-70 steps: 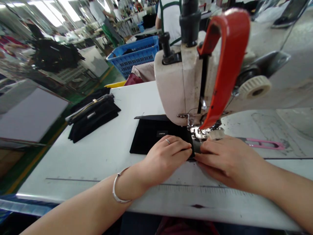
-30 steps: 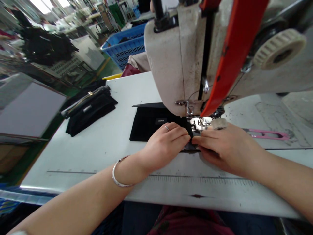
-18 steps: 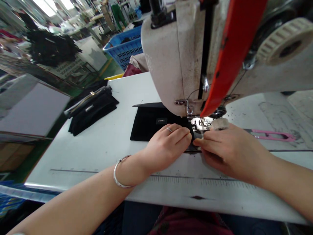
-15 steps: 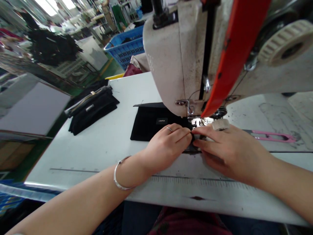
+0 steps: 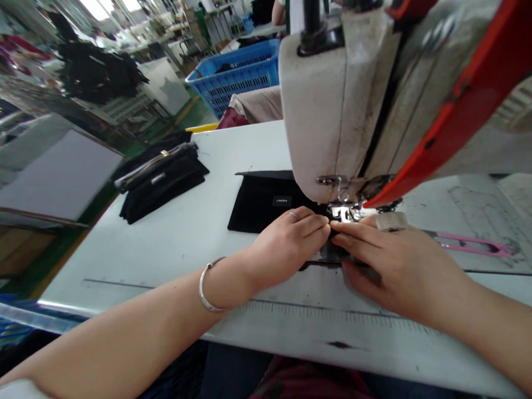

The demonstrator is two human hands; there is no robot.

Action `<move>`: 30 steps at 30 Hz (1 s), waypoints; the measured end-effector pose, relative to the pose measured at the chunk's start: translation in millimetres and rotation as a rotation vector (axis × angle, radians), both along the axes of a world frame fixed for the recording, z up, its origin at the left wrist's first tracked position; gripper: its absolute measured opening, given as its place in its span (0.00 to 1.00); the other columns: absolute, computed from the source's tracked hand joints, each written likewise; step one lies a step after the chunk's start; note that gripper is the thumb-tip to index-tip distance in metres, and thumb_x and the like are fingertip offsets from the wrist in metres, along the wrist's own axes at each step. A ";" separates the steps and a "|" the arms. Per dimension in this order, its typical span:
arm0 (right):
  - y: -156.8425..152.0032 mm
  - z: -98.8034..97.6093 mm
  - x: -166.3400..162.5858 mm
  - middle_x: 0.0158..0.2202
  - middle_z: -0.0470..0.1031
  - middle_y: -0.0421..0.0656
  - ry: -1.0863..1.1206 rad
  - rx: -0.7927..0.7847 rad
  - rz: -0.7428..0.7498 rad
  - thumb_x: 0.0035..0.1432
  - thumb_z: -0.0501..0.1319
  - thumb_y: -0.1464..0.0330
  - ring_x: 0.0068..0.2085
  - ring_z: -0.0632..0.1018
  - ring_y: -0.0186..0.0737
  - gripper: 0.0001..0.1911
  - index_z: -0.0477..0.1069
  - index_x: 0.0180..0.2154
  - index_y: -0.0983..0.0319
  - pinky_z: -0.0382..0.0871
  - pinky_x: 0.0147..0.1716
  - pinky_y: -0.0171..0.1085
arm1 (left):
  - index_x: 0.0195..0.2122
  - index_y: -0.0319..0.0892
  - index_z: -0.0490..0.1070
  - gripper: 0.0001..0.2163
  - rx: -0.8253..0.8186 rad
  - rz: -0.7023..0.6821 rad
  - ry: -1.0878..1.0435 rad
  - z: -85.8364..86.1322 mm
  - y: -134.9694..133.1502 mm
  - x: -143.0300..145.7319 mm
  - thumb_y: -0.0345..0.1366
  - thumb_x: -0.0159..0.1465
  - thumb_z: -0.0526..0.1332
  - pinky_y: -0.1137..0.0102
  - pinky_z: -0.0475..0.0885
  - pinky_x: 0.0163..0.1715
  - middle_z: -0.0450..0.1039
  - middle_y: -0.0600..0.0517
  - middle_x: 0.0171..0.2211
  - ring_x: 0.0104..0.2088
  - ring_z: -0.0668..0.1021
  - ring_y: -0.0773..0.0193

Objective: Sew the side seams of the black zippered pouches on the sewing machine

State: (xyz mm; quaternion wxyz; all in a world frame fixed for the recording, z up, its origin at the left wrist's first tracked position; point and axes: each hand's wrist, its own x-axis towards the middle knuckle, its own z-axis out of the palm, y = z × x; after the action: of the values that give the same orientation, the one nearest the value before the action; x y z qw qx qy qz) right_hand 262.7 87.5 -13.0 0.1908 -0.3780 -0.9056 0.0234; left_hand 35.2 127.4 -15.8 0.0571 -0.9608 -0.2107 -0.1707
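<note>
A flat black fabric pouch [image 5: 260, 202] with a small label lies on the sewing table, its right end under the head of the sewing machine [image 5: 316, 127]. Close to the metal presser foot [image 5: 344, 214], my left hand [image 5: 293, 237] is closed, its fingertips pinching the pouch's near edge. My right hand [image 5: 388, 257] meets it fingertip to fingertip at that edge, its fingers bent over the black cloth and partly hiding it. A pale ring-shaped band [image 5: 392, 221] sits on a right finger. The needle itself cannot be made out.
Left on the table is a stack of black pouches [image 5: 164, 180] with metal fittings. Pink-handled thread snips [image 5: 474, 244] lie right of my right hand. Behind stands a blue plastic basket [image 5: 236, 77]. A printed ruler [image 5: 316, 311] runs along the front edge.
The view has shifted, so the machine head appears farther right and a person's arm shows at the back. Both hands stay together at the pouch's edge beside the presser foot.
</note>
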 end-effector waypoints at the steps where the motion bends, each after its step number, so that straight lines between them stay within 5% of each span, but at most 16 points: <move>1: -0.1 0.2 -0.6 0.51 0.79 0.48 0.000 0.001 -0.007 0.62 0.57 0.69 0.42 0.76 0.49 0.16 0.76 0.49 0.64 0.65 0.34 0.45 | 0.46 0.36 0.73 0.11 -0.008 0.018 -0.017 -0.9 -0.4 -0.5 0.28 0.74 0.51 0.65 0.76 0.51 0.78 0.45 0.45 0.47 0.79 0.61; 19: 1.7 2.7 15.2 0.31 0.76 0.43 0.035 -0.048 0.098 0.66 0.55 0.69 0.32 0.74 0.42 0.14 0.78 0.47 0.62 0.58 0.33 0.42 | 0.48 0.36 0.72 0.10 -0.159 -0.074 -0.164 0.5 -0.2 -6.7 0.24 0.73 0.52 0.62 0.76 0.51 0.80 0.45 0.46 0.47 0.79 0.61; 30: 3.8 3.4 13.4 0.35 0.78 0.42 -0.011 -0.013 0.039 0.64 0.57 0.69 0.33 0.74 0.43 0.14 0.75 0.49 0.60 0.57 0.32 0.41 | 0.45 0.37 0.73 0.10 -0.159 -0.081 -0.188 0.7 1.2 -3.2 0.26 0.74 0.52 0.64 0.77 0.49 0.80 0.46 0.44 0.45 0.79 0.61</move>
State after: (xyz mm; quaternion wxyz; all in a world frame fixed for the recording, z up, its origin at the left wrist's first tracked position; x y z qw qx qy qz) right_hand 276.1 91.2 -9.6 0.1830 -0.3615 -0.9137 0.0309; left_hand 32.0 128.6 -15.1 -0.0463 -0.9499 -0.1890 -0.2448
